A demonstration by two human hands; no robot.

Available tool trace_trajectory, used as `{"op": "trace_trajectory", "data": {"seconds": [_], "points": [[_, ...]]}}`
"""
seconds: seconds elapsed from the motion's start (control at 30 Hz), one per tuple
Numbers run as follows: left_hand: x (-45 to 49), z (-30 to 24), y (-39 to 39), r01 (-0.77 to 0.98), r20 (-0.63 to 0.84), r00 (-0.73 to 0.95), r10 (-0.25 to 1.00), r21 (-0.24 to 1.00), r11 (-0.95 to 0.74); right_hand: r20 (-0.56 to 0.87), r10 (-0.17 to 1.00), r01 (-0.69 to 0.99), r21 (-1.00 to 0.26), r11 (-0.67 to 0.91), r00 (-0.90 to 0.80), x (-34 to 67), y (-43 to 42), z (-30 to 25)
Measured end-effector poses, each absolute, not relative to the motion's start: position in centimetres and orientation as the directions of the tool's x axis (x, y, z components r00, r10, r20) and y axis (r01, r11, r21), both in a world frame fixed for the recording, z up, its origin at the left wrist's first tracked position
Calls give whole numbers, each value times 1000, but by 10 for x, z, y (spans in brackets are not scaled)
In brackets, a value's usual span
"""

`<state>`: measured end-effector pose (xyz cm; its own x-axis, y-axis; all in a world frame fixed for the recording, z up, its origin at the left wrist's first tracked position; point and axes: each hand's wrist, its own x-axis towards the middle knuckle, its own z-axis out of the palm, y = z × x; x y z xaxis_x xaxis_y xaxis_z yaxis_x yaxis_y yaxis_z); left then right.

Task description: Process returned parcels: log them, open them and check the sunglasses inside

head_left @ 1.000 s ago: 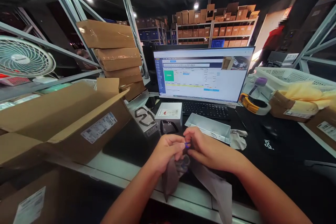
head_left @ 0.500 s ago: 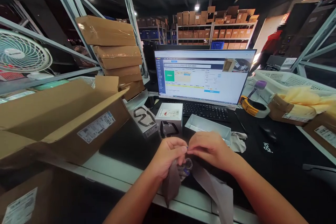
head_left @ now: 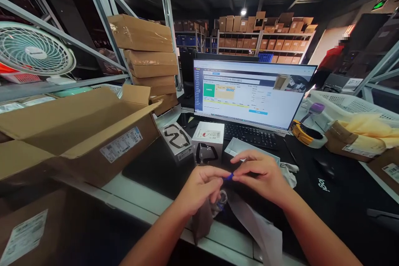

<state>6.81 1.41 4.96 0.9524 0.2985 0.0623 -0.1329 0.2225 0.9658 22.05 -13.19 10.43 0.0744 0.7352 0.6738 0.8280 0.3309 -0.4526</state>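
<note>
My left hand (head_left: 201,187) and my right hand (head_left: 260,176) meet over the black desk mat (head_left: 343,199), fingertips pinched together on a small blue piece (head_left: 230,177). The left hand also grips a grey cloth pouch (head_left: 202,220) with a clear, blue-tinted item (head_left: 220,200) partly inside it. A grey strip of the cloth (head_left: 258,228) hangs down under my right wrist. Just beyond the hands stand a white product box (head_left: 208,135) and an open white box tray (head_left: 246,149).
A large open cardboard box (head_left: 77,133) sits at the left, stacked cartons (head_left: 146,58) behind it. A monitor (head_left: 252,91), keyboard (head_left: 251,135), tape dispenser (head_left: 307,135), mouse (head_left: 324,166) and white basket (head_left: 352,104) fill the desk. A person in red (head_left: 330,58) stands far right.
My view has shifted a little left and down. The hands stay together, and the blue piece between the fingertips shows more clearly now.
</note>
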Motion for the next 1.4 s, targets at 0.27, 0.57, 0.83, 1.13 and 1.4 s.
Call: {"op": "trace_trajectory", "data": {"seconds": [0.27, 0.57, 0.83, 1.13, 1.4], "points": [[64, 57, 10, -80, 44, 982, 182, 978, 192, 687, 723, 846, -425, 321, 71, 221, -131, 105], [67, 47, 11, -90, 38, 963, 266, 978, 189, 713, 696, 860, -406, 309, 87, 228, -133, 106], [68, 60, 9, -46, -11, 928, 373, 988, 145, 681, 727, 854, -431, 293, 94, 226, -135, 109], [67, 63, 9, -49, -10, 912, 409, 990, 134, 530, 835, 850, -501, 166, 150, 232, -152, 119], [65, 67, 6, -35, 21, 954, 298, 999, 41, 513, 851, 961, -163, 225, -112, 214, -147, 113]]}}
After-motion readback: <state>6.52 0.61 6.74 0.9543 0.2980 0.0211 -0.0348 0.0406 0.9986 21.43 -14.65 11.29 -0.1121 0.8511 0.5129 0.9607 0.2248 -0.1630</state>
